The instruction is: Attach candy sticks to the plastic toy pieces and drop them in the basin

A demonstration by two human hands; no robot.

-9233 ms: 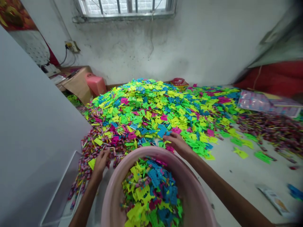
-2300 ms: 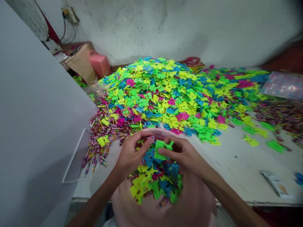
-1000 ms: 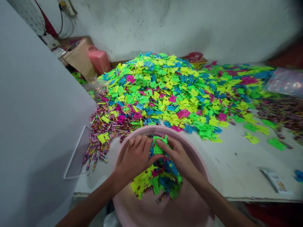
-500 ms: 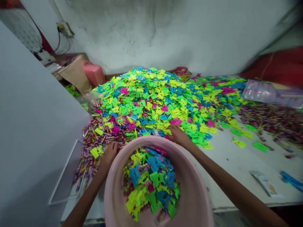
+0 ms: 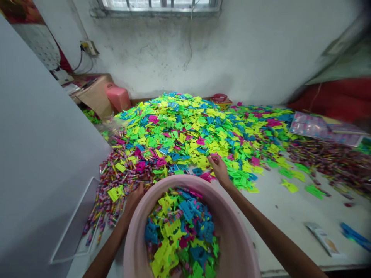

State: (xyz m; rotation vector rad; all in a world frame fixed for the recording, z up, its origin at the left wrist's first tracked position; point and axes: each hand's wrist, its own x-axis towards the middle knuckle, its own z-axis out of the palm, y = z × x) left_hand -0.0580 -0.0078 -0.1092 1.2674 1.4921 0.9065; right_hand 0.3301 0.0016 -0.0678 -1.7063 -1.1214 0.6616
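A pink plastic basin (image 5: 174,179) sits at the near edge of the table, heaped with bright plastic comb-like pieces (image 5: 179,235) in yellow, green, blue and magenta. Just beyond its rim, my right hand (image 5: 218,170) reaches into the edge of a large pile of the same pieces (image 5: 185,131), fingertips pinched together. My left hand (image 5: 135,200) rests among striped candy-like sticks (image 5: 121,177), partly hidden behind the basin rim. I cannot tell whether either hand holds anything.
A white tray frame (image 5: 75,220) stands left of the basin beside a tall grey panel (image 5: 43,135). Loose sticks (image 5: 330,162) and printed packets (image 5: 324,125) lie at right. A cardboard box (image 5: 92,96) and pink stool (image 5: 117,98) stand at the back left.
Both hands have moved out of the basin, away from the green piece they handled, to the far side of its rim. The view has tilted up, showing the window again.
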